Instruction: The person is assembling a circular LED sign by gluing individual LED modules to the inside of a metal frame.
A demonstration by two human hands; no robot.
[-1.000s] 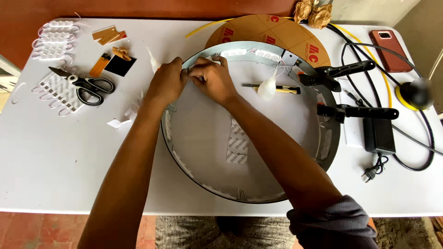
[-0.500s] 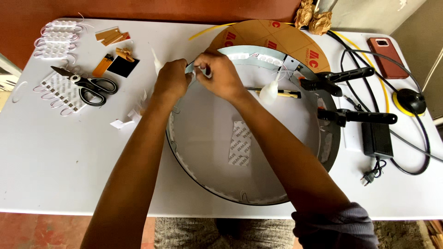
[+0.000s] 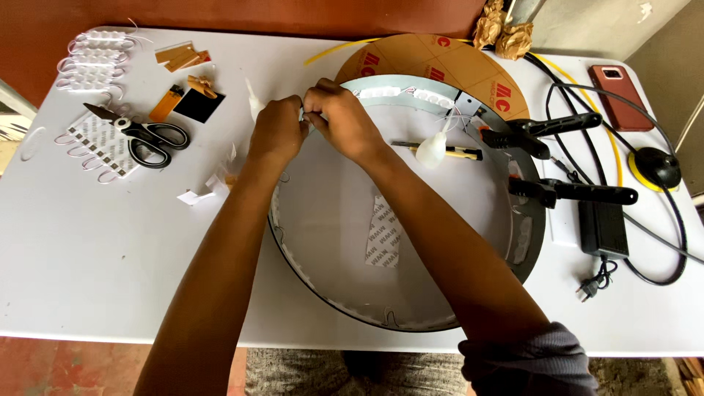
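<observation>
Several small things lie at the far left of the white surface (image 3: 88, 257): strings of white light modules (image 3: 92, 55), a flat sheet of the same modules (image 3: 99, 139), black-handled scissors (image 3: 150, 136) lying over that sheet's edge, an orange lighter (image 3: 167, 103) and a black square (image 3: 199, 105) just beside it. Scraps of white backing paper (image 3: 209, 187) sit near the left forearm.

Next comes the left hand (image 3: 277, 130), fingers curled and pinched at the upper left rim of the big round shallow frame (image 3: 411, 323). The right hand (image 3: 339, 117) touches it, thumb and fingers likewise pinched on something small at the same spot of the rim; what they grip is too hidden to tell. A peeled adhesive strip (image 3: 383, 233) lies on the frame's white floor between the forearms.

Farther right, a small glue bottle (image 3: 431, 150) and a yellow-handled tool (image 3: 458, 152) rest inside the frame. Two black clamps (image 3: 546, 132) grip its right wall. Beyond them lie a black power adapter (image 3: 603, 229), cables, and a red phone (image 3: 620, 86).
</observation>
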